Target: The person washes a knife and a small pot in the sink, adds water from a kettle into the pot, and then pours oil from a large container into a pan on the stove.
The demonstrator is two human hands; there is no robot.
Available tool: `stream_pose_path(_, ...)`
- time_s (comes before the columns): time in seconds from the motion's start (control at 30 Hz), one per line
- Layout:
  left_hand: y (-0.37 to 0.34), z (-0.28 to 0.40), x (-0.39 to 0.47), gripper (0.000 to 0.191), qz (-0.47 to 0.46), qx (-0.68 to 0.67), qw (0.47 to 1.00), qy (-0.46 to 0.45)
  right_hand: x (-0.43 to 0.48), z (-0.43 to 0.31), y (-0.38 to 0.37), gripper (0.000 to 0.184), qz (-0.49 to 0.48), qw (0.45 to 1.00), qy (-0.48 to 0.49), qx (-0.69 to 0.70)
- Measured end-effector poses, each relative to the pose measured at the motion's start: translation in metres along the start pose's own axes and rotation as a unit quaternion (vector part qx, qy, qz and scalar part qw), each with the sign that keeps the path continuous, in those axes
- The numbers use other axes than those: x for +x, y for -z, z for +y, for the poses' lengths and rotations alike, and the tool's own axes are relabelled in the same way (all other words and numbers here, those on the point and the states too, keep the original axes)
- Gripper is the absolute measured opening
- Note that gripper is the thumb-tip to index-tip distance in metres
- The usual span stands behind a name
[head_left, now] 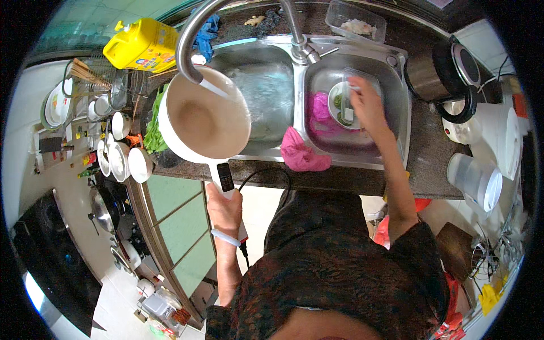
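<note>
My left hand [224, 208] grips the white handle of an electric pan [204, 114] with a pale inside, tilted beneath the curved steel faucet [187, 46] at the left basin [272, 97]. A black cord runs from the handle's end. Over the right basin [314, 140], my right hand [367, 106] is blurred, its fingers bent, beside a clear plastic container [365, 76] and a white bowl [335, 95] with green bits in it. Whether these fingers hold anything is unclear. Pink cloth or plastic [321, 108] lies beside the bowl, and a pink cloth [299, 151] hangs over the sink's front edge.
At the left stand a yellow jug [144, 44], leafy greens [157, 127] and several white bowls [121, 161]. A clear box with pale food [357, 27] sits behind the sink. To the right are a dark metal cooker [437, 72] and a plastic container [474, 178].
</note>
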State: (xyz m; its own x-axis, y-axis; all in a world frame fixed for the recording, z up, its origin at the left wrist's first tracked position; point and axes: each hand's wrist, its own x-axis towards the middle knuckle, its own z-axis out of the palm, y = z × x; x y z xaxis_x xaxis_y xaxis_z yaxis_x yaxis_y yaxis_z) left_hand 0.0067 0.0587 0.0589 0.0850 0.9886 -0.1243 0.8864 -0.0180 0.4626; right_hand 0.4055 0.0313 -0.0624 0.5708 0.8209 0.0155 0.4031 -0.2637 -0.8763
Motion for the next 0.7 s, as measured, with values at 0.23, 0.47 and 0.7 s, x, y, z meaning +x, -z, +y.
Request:
stream_pose_path(0.23,0.004,0.006,-0.007,0.035,0.040,0.082,0.996,0.017,-0.055,0.019,0.064,0.026,0.018,0.990,-0.016,-0.136)
stream_pose_path(0.47,0.013,0.005,0.002,0.020,-0.089,-0.192,0.977,0.017,-0.134,0.005,0.112,0.045,-0.167,0.875,-0.215,-0.401)
stream_pose_path(0.7,-0.019,-0.009,0.003,0.019,-0.255,-0.371,0.892,0.048,-0.200,0.005,0.087,0.068,-0.082,0.869,-0.255,-0.416)
